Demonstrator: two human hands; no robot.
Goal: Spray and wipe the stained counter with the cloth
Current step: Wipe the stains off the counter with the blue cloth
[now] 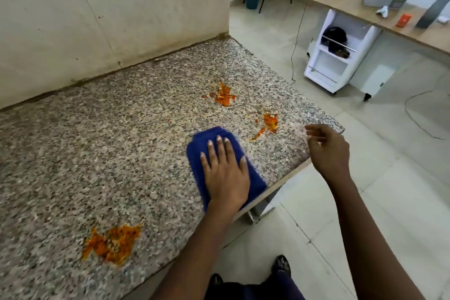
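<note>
At near worktop point(60, 153) edge: big orange stain point(112, 242) untouched. Left hand point(225, 170) flat, fingers spread, pressing blue cloth point(194, 156) by front edge. Right hand point(327, 151) loose, holding nothing. Beyond, two stains point(222, 95) unwiped; no spray bottle seen. Wiping looks barely begun.

The left hand point(225, 173) lies palm down, fingers point(220, 145) straight and slightly spread, pressing flat, with its forearm reaching up from the lower middle of the view. The right hand point(326, 151) hangs in the air to the right, back toward the camera, fingers loosely curled and holding nothing, its forearm rising from the lower right corner
</note>
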